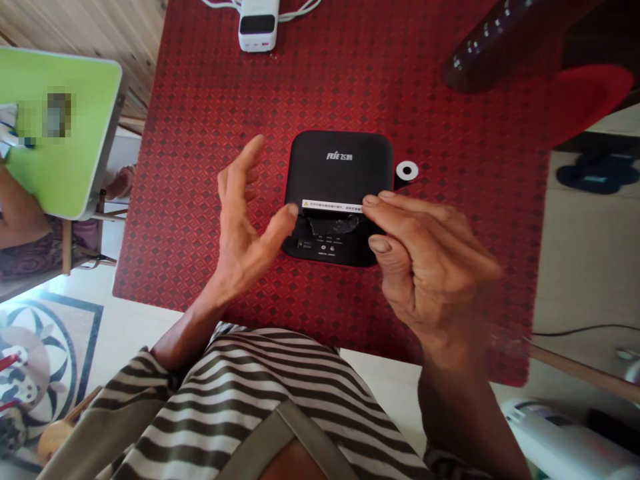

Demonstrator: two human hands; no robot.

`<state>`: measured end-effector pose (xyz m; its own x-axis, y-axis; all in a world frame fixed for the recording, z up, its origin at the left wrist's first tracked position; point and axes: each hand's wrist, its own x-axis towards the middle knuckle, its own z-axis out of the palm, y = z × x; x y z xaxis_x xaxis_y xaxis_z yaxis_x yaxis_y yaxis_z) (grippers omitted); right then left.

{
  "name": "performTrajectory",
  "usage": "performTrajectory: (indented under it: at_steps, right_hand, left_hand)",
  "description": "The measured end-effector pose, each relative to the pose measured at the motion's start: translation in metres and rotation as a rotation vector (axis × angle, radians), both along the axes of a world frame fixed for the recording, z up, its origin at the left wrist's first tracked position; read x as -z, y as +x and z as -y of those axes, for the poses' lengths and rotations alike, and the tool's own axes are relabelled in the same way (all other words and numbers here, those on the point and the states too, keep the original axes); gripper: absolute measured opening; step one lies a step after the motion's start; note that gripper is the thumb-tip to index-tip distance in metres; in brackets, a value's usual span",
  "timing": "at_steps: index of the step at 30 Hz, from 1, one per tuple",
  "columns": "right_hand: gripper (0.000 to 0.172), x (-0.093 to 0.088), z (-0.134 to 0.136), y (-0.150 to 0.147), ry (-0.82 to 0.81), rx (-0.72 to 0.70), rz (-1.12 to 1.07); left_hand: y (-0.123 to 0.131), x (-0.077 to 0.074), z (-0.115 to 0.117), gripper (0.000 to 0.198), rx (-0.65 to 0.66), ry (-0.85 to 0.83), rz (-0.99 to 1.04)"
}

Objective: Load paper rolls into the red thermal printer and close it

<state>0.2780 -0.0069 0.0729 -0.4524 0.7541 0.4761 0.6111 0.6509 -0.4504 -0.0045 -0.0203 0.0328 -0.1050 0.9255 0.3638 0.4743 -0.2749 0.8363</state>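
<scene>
A red patterned cloth [200,200] covers the surface, and the black box [335,167] sits near its middle, a little toward the person. A white label [333,207] crosses the box, with a crumpled, shiny patch below it. A white ring [407,171] lies just beside the box's right corner.

The left hand [245,220] is open with its fingers spread, the thumb at the label's left end. The right hand [425,267] is half closed, its fingertips [373,201] at the label's right end and the thumb curled below them; whether it pinches anything cannot be told.

Red cloth runs from the box to the far edge, where a white charger [259,23] with cords stands. A dark brown object [490,40] and a red object [590,93] overlap the far right corner. The cloth's near edge lies just past the person's striped shirt [250,400]. Left of the surface stands a green table [65,93], with another person's arm [17,213] beside it. Patterned floor [45,353] shows at lower left, and a white appliance [565,447] at lower right.
</scene>
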Motion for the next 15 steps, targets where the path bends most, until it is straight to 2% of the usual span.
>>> performTrajectory:
  at_steps: [3,6,9,15]
  right_hand:
    - [0.053,0.001,0.003,-0.001,0.012,0.007,-0.016]
    - [0.055,0.003,0.005,-0.003,0.011,0.029,-0.015]
    - [0.059,0.008,0.007,-0.004,0.012,0.051,-0.015]
    - [0.057,0.017,0.009,-0.003,0.036,0.050,-0.069]
  left_hand:
    - [-0.005,0.036,-0.012,0.081,0.075,-0.171,0.197]
    - [-0.009,0.055,-0.015,0.086,0.109,-0.260,0.265]
    - [-0.010,0.056,-0.013,0.088,0.120,-0.293,0.304]
    - [-0.007,0.046,-0.014,0.080,0.105,-0.323,0.411]
